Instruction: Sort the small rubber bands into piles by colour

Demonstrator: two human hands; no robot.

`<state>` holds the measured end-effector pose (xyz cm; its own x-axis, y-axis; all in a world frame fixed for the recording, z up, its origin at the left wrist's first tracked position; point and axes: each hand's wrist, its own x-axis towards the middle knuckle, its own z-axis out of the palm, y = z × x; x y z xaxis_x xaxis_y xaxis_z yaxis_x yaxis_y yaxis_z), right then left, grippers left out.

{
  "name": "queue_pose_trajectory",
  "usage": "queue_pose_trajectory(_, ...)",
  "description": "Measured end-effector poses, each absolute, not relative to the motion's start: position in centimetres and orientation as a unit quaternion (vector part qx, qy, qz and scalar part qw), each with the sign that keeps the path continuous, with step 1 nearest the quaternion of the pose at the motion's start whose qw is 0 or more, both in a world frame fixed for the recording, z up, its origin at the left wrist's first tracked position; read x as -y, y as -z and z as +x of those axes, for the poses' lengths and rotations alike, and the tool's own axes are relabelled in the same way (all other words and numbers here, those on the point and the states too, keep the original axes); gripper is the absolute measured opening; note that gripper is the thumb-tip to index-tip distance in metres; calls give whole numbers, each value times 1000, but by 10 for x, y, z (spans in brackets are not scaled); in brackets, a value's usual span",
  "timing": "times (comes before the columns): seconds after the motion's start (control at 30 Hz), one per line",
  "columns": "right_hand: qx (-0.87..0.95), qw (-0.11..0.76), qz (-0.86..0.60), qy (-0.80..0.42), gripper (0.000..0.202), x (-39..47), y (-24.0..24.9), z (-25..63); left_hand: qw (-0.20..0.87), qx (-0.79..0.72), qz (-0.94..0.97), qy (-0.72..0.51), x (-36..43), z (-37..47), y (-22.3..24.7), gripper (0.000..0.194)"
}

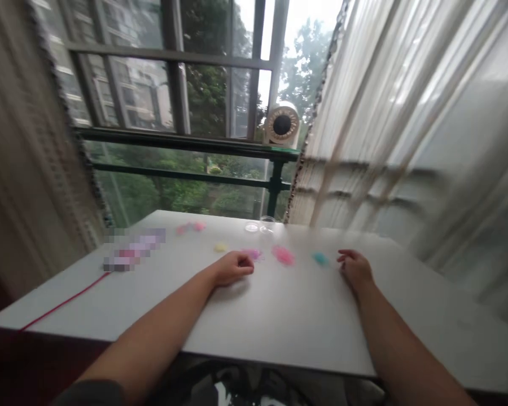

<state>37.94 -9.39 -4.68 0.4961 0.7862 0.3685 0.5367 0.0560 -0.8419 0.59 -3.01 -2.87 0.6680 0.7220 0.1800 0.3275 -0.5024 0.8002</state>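
Note:
My left hand (233, 268) is over the white table (279, 316), its fingers curled in; whatever they may hold is hidden. Just behind its fingertips lies a small purple pile (254, 254), partly covered by the hand. Over to the right, my right hand (356, 269) has its fingers stretched out and apart, with nothing seen in them. Nearest to it is a small teal pile (320, 259), a short gap to its left. Between the hands sits a bigger pink pile (283, 255). A yellow pile (220, 247) lies behind my left wrist. Blur hides what the piles consist of.
At the table's back stand a clear plastic cup (267, 225) and a clear round lid (251, 228). Pink and purple bits (191, 227) lie farther left. A pixelated object (133, 251) with a red cord (68, 300) rests at left. Curtains (389, 129) hang beside the table.

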Motion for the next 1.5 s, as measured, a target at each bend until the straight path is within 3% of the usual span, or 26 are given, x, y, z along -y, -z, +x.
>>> queue_pose_trajectory(0.17,451,514,-723,-99,24,93,43,375,318,-365,826,-289,12,-16,23,24)
queue_pose_trajectory(0.37,640,427,-628,-119,22,89,45,315,170,-551,797,-178,9,-84,10,26)
queue_pose_trajectory(0.5,770,322,-523,-174,18,94,50,264,111,-636,747,-158,2,-127,10,39)
queue_pose_trajectory(0.7,821,183,-529,-113,21,100,62,240,43,-671,729,-128,-25,-147,14,58)
queue_pose_trajectory(1.17,808,202,-534,-146,23,97,59,240,-22,-627,776,-64,-82,-112,2,47)
queue_pose_trajectory(1.5,817,173,-543,-90,23,99,52,233,-22,-611,791,-19,-90,-97,4,30)
